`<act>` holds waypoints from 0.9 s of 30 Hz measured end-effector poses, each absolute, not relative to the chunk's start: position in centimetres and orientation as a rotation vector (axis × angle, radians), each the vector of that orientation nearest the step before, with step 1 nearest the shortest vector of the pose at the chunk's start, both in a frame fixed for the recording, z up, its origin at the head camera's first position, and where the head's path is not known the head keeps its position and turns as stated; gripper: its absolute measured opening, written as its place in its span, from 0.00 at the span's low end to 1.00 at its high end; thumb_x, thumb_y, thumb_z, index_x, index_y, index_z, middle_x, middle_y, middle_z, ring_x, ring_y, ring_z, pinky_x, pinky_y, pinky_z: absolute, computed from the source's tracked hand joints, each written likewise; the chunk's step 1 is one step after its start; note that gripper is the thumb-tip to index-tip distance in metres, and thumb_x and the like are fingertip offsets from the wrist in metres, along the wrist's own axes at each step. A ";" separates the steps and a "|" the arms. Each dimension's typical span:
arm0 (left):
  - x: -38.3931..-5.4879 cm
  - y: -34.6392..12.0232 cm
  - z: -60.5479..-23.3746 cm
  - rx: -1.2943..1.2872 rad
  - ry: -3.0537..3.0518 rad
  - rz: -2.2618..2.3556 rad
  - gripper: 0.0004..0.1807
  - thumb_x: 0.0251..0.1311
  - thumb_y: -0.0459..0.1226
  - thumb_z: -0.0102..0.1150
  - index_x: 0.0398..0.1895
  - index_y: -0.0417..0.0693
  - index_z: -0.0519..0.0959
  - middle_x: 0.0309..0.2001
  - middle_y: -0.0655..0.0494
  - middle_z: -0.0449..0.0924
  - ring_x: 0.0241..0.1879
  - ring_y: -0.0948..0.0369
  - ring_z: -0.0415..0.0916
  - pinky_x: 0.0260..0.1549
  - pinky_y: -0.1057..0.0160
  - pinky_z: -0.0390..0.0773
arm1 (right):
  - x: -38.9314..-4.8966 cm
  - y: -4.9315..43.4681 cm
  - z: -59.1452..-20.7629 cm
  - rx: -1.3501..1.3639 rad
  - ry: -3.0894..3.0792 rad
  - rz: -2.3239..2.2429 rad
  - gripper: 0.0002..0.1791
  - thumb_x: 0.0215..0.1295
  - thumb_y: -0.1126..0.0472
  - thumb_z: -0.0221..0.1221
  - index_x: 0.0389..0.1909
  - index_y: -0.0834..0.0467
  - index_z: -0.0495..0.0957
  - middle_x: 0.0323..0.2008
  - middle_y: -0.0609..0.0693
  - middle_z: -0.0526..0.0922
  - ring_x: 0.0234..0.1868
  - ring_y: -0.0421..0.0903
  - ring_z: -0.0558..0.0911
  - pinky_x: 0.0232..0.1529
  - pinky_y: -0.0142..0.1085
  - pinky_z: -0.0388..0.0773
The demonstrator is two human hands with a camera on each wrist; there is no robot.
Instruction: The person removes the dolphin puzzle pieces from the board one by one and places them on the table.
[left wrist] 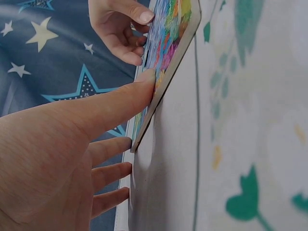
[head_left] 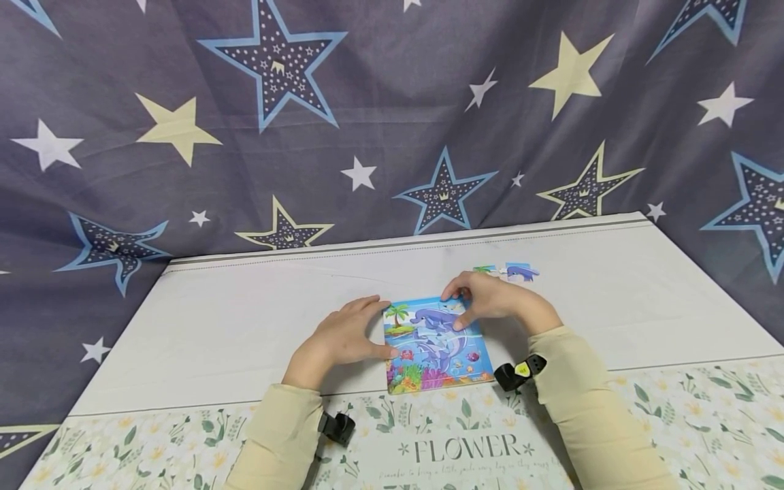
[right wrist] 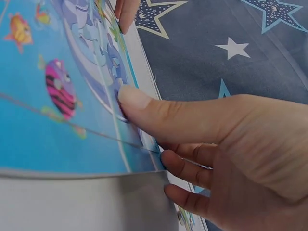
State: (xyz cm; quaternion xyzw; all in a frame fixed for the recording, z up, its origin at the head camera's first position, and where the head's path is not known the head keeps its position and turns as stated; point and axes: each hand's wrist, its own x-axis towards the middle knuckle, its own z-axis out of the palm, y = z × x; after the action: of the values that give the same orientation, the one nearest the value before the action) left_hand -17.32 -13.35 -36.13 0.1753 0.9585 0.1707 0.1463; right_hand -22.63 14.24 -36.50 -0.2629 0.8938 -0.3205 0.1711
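A nearly filled jigsaw puzzle point(head_left: 436, 346) with dolphins, a palm tree and coral is between both hands over the white part of the table. The left hand point(head_left: 346, 333) holds it by the left side, its thumb point(left wrist: 139, 91) on the picture by the edge and the index fingertip at the far corner; its other fingers reach past the board. At the far right corner the right hand point(head_left: 490, 298) grips the puzzle, thumb point(right wrist: 137, 101) on the dolphin picture and fingers bent at the edge. Whether the board is lifted, I cannot tell.
Loose puzzle pieces point(head_left: 520, 272) lie behind the right hand, one with part of a dolphin. A flower-patterned cloth point(head_left: 184, 442) covers the table's near part. At the back and sides hangs a dark curtain point(head_left: 392, 102) with stars.
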 end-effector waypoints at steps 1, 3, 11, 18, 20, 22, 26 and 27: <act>-17.3 -13.3 -36.1 0.504 2.759 0.492 0.51 0.51 0.59 0.70 0.76 0.51 0.60 0.76 0.48 0.54 0.75 0.46 0.49 0.69 0.37 0.53 | -22.6 14.2 -36.5 -0.743 2.538 -0.903 0.26 0.48 0.63 0.76 0.50 0.63 0.81 0.42 0.53 0.78 0.40 0.49 0.71 0.45 0.39 0.72; -17.3 -13.3 -36.1 0.506 2.760 0.490 0.51 0.51 0.59 0.69 0.76 0.51 0.60 0.76 0.47 0.54 0.75 0.46 0.49 0.69 0.37 0.54 | -22.6 14.1 -36.5 -0.747 2.541 -0.891 0.26 0.48 0.63 0.76 0.50 0.63 0.81 0.43 0.54 0.77 0.41 0.49 0.71 0.47 0.40 0.73; -17.4 -13.3 -36.2 0.507 2.764 0.481 0.51 0.51 0.59 0.69 0.76 0.51 0.60 0.76 0.47 0.54 0.75 0.46 0.50 0.69 0.37 0.54 | -22.4 13.8 -36.5 -0.715 2.539 -0.883 0.25 0.50 0.65 0.75 0.50 0.64 0.80 0.43 0.55 0.75 0.42 0.50 0.71 0.48 0.41 0.73; -17.4 -13.4 -36.2 0.501 2.765 0.486 0.51 0.51 0.58 0.70 0.76 0.51 0.61 0.76 0.48 0.54 0.75 0.46 0.50 0.69 0.37 0.54 | -22.4 13.6 -36.4 -0.694 2.536 -0.877 0.25 0.51 0.66 0.75 0.51 0.65 0.79 0.45 0.55 0.75 0.44 0.51 0.71 0.51 0.43 0.73; -17.4 -13.4 -36.2 0.500 2.768 0.487 0.51 0.51 0.58 0.70 0.76 0.51 0.61 0.76 0.47 0.55 0.75 0.46 0.50 0.69 0.37 0.54 | -22.4 13.6 -36.5 -0.695 2.532 -0.884 0.25 0.51 0.66 0.74 0.51 0.65 0.79 0.45 0.55 0.75 0.45 0.51 0.71 0.51 0.43 0.72; -17.4 -13.4 -36.2 0.498 2.772 0.488 0.51 0.50 0.58 0.70 0.76 0.51 0.61 0.76 0.47 0.55 0.75 0.46 0.50 0.69 0.37 0.53 | -22.4 13.7 -36.6 -0.703 2.529 -0.887 0.26 0.51 0.66 0.74 0.51 0.65 0.78 0.45 0.56 0.74 0.44 0.51 0.71 0.51 0.44 0.72; -17.4 -13.4 -36.3 0.492 2.776 0.490 0.51 0.50 0.58 0.70 0.76 0.51 0.61 0.76 0.47 0.55 0.75 0.46 0.50 0.69 0.36 0.53 | -22.3 13.7 -36.7 -0.680 2.530 -0.896 0.26 0.51 0.66 0.74 0.52 0.65 0.78 0.46 0.56 0.74 0.44 0.51 0.71 0.51 0.44 0.72; -17.3 -13.4 -36.3 0.491 2.776 0.491 0.51 0.50 0.58 0.70 0.76 0.51 0.61 0.76 0.47 0.55 0.75 0.46 0.50 0.69 0.36 0.53 | -22.3 13.6 -36.6 -0.678 2.531 -0.896 0.26 0.51 0.66 0.74 0.52 0.65 0.78 0.46 0.56 0.75 0.45 0.51 0.71 0.51 0.44 0.72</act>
State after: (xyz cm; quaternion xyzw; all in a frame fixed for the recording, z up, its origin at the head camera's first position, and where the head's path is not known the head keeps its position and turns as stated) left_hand -17.35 -13.40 -36.29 0.1698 0.9606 0.1699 0.1396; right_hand -22.31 13.63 -36.65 -0.2405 0.8982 -0.3181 0.1851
